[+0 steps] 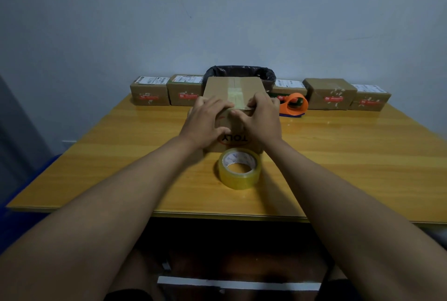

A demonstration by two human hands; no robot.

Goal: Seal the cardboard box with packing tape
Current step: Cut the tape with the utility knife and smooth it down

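Note:
A brown cardboard box (233, 87) stands in the middle of the wooden table, flaps closed, with a strip of clear tape running along its top seam and over the near edge. My left hand (205, 122) lies flat against the box's near top edge and front face. My right hand (260, 119) presses on the same edge, right beside it, with its fingers on the tape end. A roll of clear packing tape (240, 168) lies flat on the table just in front of the box, touching neither hand.
An orange tape dispenser (295, 104) lies right of the box. Several small sealed boxes (150, 91) line the table's far edge against the wall. A bin with a black bag (239, 72) stands behind the box. The table's near edge (229, 214) is close to me.

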